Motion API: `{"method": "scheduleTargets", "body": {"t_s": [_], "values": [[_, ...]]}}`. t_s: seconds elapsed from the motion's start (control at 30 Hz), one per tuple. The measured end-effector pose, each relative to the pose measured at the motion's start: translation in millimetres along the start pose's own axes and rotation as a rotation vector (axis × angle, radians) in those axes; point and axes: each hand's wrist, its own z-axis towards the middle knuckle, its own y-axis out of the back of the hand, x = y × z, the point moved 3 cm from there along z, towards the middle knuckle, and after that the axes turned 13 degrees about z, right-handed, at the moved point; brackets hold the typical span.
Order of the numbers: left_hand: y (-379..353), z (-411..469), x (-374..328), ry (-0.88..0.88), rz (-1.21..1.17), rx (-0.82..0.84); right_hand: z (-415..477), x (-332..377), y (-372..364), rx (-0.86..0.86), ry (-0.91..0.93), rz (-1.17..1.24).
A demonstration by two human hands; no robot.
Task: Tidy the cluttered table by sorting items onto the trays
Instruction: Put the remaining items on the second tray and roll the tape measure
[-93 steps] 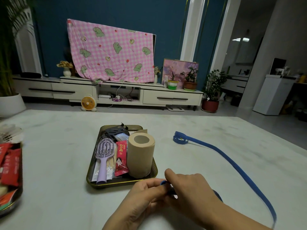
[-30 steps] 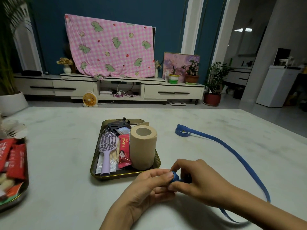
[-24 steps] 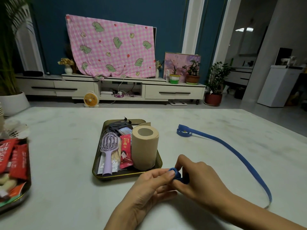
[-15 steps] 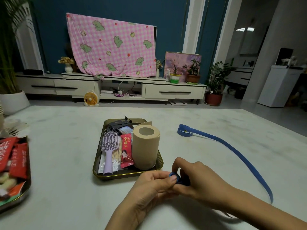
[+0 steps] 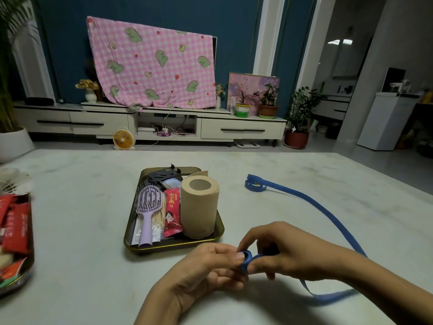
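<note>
A long blue strap [image 5: 314,202] lies across the pale table, its far end folded near the tray's right. Its near end is wound into a small roll [image 5: 246,258] pinched between my left hand [image 5: 210,266] and my right hand [image 5: 288,249], just in front of the tray. The strap loops back under my right forearm. A dark gold tray [image 5: 220,233] in the middle holds a tan paper roll [image 5: 199,205], a purple hairbrush [image 5: 148,207], a red sachet [image 5: 173,212], cotton swabs and a black clip.
A second tray [image 5: 25,275] at the left edge holds red snack packets [image 5: 16,228]. A white object [image 5: 11,181] sits behind it. Beyond the table's far edge stand a low white cabinet, a pink cloth over a screen, plants and a small fan.
Both hands have kept winding the strap's near end; the blue roll between my fingers has grown, and the slack loop has drawn in under my right forearm.
</note>
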Motion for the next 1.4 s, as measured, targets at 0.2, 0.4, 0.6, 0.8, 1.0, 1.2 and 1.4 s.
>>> {"method": "scheduleTargets", "body": {"t_s": [0.2, 0.4, 0.6, 0.8, 1.0, 1.2, 1.4], "values": [[0, 4, 4, -0.048, -0.089, -0.126, 1, -4, -12, -0.334, 0.061, -0.249], [-2, 7, 6, -0.101, -0.135, -0.188, 8, -10, -26, -0.443, 0.093, -0.353], [-1, 6, 7, -0.053, -0.100, -0.164, 13, -7, -15, -0.153, 0.058, -0.033], [4, 5, 7, 0.010, -0.061, -0.127, 12, -6, -10, 0.110, -0.055, 0.114], [3, 6, 5, 0.022, -0.071, -0.105, 12, -7, -4, 0.030, -0.051, 0.135], [3, 9, 8, -0.019, -0.129, -0.205, 12, -6, -11, -0.251, -0.052, 0.012], [-2, 8, 11, -0.065, -0.162, -0.155, 12, -6, -28, -0.403, -0.001, -0.268]]}}
